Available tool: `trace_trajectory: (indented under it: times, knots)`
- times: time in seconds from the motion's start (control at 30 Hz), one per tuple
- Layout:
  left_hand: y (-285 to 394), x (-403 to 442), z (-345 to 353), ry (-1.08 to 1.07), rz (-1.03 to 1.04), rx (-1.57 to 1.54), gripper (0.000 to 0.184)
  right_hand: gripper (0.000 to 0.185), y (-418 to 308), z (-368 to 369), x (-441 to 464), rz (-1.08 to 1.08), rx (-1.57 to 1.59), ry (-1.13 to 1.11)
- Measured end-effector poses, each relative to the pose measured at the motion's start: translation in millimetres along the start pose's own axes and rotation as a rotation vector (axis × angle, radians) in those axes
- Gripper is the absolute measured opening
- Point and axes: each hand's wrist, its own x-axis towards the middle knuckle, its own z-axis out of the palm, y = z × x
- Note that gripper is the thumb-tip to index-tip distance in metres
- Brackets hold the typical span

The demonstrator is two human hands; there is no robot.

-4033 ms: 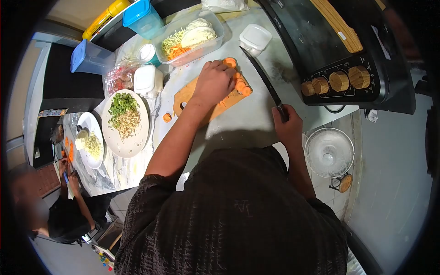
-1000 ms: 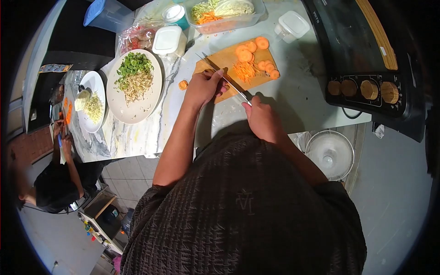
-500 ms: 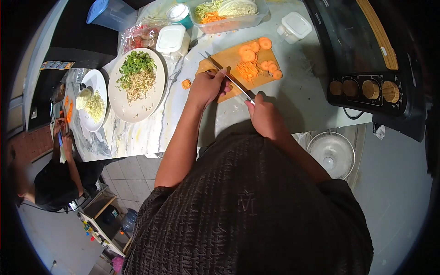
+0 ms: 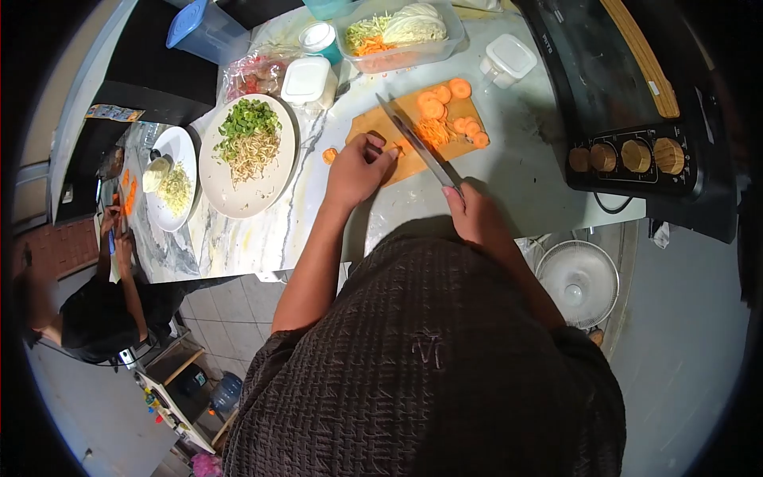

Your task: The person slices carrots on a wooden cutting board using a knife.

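My right hand (image 4: 474, 213) is wrapped around the handle of a kitchen knife (image 4: 423, 147), whose long blade slants over the wooden cutting board (image 4: 367, 127). On the board's left part, my left hand (image 4: 359, 168) has its fingers curled in, with a small orange carrot piece (image 4: 398, 149) showing at the fingertips. Most of what those fingers cover is hidden. Just right of the blade lies a heap of carrot shreds (image 4: 434, 133). Round carrot slices (image 4: 431, 106) lie at the board's far and right side. A carrot end (image 4: 329, 156) sits on the counter left of the board.
Behind the board stand a plastic tub of cut vegetables (image 4: 453, 49) and white-lidded containers (image 4: 308, 79). Left are a plate of greens and sprouts (image 4: 225, 195) and an oval plate (image 4: 171, 220). An oven (image 4: 628, 159) stands right. Another person (image 4: 99, 318) works at far left.
The knife has moved right, away from my left hand, and its blade now lies beside the shreds. My left hand has shifted slightly down. The view has tilted a little.
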Motion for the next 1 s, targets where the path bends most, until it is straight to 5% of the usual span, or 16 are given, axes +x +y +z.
trace_trajectory:
  times: [0.1,0.53,0.7,1.0]
  knots:
    - [25,-8,4,-0.004,0.050,0.376,0.034,0.040,-6,-11,-5,0.056,0.086,-0.024]
    - [39,-15,3,-0.042,-0.014,0.607,0.034,0.040,-2,-18,-5,0.046,0.119,0.013]
    - [28,0,14,0.007,0.308,0.522,0.022,0.042,3,-13,-3,0.046,0.076,0.013]
    - [30,5,19,0.152,0.064,0.579,0.031,0.043,-5,-17,-1,0.154,0.142,-0.051]
